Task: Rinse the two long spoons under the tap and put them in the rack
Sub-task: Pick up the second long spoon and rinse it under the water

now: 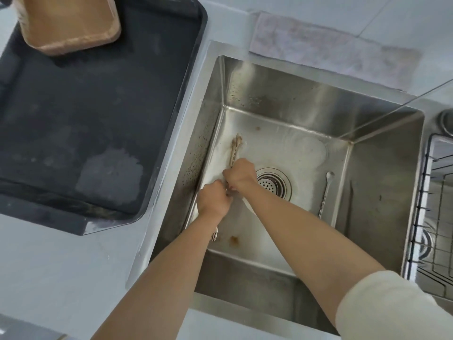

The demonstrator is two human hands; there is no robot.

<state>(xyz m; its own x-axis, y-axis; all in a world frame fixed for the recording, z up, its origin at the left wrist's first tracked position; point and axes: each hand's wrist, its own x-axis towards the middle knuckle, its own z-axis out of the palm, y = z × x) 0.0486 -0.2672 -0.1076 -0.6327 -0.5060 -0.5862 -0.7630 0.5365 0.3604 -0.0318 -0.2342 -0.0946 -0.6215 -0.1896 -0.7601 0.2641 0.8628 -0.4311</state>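
Both my hands are down in the steel sink [382, 182], closed on one long spoon [234, 149]. Its brown-stained end sticks out above my right hand [241, 175], and its other end shows below my left hand [213, 201] near the sink's left wall. The hands touch each other around the spoon's middle. A second long metal spoon [326, 192] lies flat on the sink floor to the right of the drain, bowl end pointing away from me. The wire rack [438, 217] sits in the basin at the far right. Wet film covers the sink floor; the tap itself I cannot make out.
A round drain strainer [272, 184] lies just right of my hands. A large black tray [103, 99] fills the counter on the left, with a brown container [68, 23] at its far end. A grey cloth [331, 50] lies behind the sink. Brown stains dot the sink floor.
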